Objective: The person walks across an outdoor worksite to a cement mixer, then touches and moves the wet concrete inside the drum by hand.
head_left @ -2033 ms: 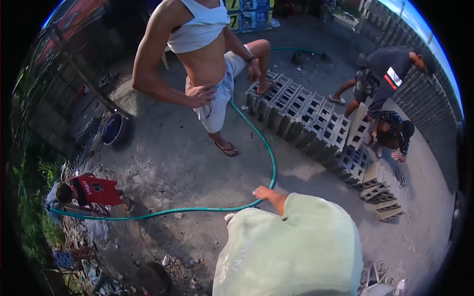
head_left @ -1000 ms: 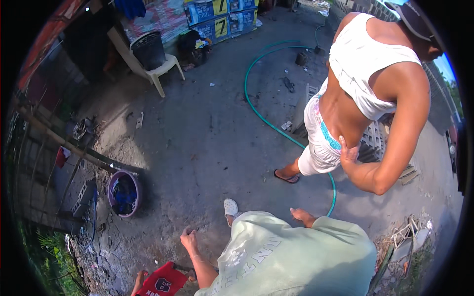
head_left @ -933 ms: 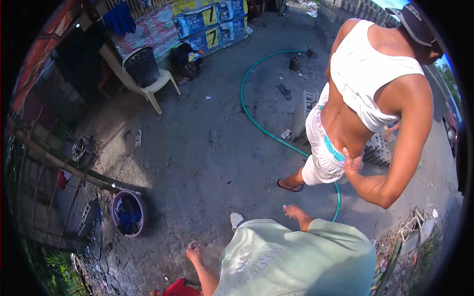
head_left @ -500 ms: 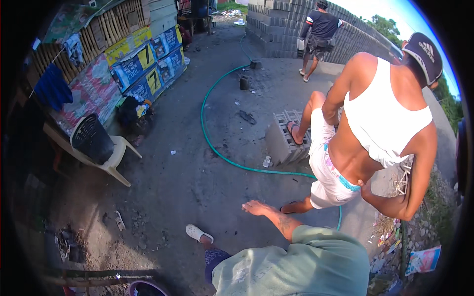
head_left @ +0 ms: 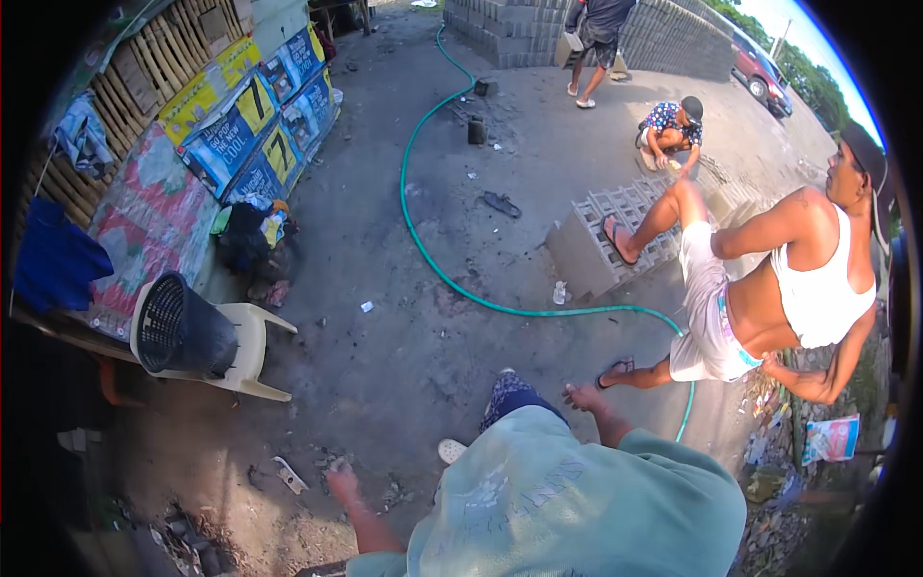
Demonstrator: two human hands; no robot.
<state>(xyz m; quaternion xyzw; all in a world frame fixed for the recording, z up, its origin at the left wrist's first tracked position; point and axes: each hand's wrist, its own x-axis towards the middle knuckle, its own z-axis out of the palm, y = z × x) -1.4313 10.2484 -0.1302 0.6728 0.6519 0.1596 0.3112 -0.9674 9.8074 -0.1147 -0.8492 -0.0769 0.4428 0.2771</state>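
My left hand (head_left: 343, 481) hangs low over the dirt ground, near a pale flat scrap (head_left: 290, 475). It holds nothing that I can see, and its fingers look loosely apart, though somewhat blurred. On the other side of my green shirt (head_left: 567, 490), my right hand (head_left: 582, 397) is also empty with relaxed fingers, above the ground beside my raised knee (head_left: 514, 392). One of my pale clogs (head_left: 450, 450) shows by the shirt's edge. Neither hand touches any object.
A green hose (head_left: 452, 279) curves across the ground. To the right, a person in a white top (head_left: 822, 288) rests a foot on concrete blocks (head_left: 601, 250); another person (head_left: 673, 130) squats beyond. At left stands a plastic chair (head_left: 255, 346) bearing a black basket (head_left: 187, 327).
The view has moved forward and turned. My left hand has come into sight, and my right hand has drawn in closer. The squatting person and a red vehicle now show; the far person carries a block.
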